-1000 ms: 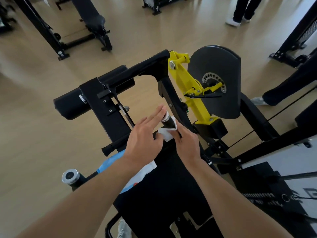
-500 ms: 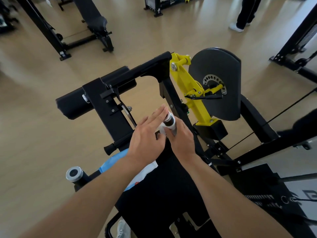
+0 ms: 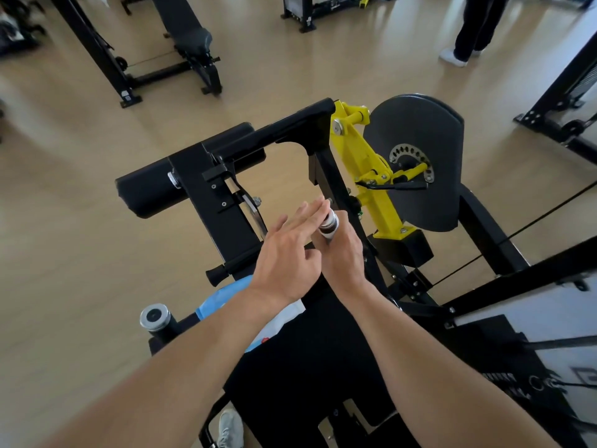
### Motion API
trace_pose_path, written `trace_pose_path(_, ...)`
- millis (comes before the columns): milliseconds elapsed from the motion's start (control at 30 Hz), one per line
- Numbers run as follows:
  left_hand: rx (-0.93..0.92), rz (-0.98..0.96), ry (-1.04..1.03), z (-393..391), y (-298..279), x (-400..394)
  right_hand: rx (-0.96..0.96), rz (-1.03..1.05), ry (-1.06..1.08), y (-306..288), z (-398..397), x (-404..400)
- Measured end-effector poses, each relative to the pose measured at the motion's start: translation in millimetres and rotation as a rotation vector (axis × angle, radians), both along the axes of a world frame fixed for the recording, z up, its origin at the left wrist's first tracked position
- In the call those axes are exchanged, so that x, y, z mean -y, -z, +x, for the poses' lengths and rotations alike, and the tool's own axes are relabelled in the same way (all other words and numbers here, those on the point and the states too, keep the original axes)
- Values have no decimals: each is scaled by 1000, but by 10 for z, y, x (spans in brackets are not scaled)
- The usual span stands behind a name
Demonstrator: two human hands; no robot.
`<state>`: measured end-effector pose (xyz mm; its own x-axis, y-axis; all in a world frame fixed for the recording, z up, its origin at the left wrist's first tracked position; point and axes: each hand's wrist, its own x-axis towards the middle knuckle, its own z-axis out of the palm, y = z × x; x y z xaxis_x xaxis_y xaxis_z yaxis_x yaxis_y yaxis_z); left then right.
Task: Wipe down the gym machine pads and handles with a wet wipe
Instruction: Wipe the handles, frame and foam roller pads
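1. Handle (image 3: 329, 225) of the gym machine (image 3: 226, 202), a short bar with a chrome end cap, stands just past the front edge of the black seat pad (image 3: 307, 367), between our two hands.
2. Our right hand (image 3: 342, 257) wraps round the handle from below; the wet wipe is hidden in this grip, so we cannot tell how it lies.
3. Our left hand (image 3: 287, 253) is flat, fingers straight, fingertips touching the handle's top.
4. We judge the handle rigid and fixed, its metal slick when damp; the wipe would be thin, soft and limp.
5. We judge the best hold is encircling the shaft with the wipe bunched in the palm.
6. A blue-and-white wipe pack (image 3: 219, 297) lies on the pad under our left wrist.
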<state>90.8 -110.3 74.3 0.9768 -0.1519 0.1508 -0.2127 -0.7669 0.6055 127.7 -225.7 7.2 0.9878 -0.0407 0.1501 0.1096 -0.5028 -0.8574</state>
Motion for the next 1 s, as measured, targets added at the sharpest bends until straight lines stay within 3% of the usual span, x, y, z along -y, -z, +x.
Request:
trace_pose_path(133,-10,9,10,2,-28,-15,-126,88,40,1,-2,-2)
trace_pose_path(433,14,33,25,44,-56,-54,70,321,-4,-348,47,-125)
trace_pose_path(733,-1,53,42,29,-66,-71,-154,219,46,-60,66,-1)
trace_pose_path(900,61,77,34,113,-118,-70,24,357,24,-423,33,-148)
trace_pose_path(1000,72,77,75,181,-103,-120,28,286,-45,-350,-55,-81)
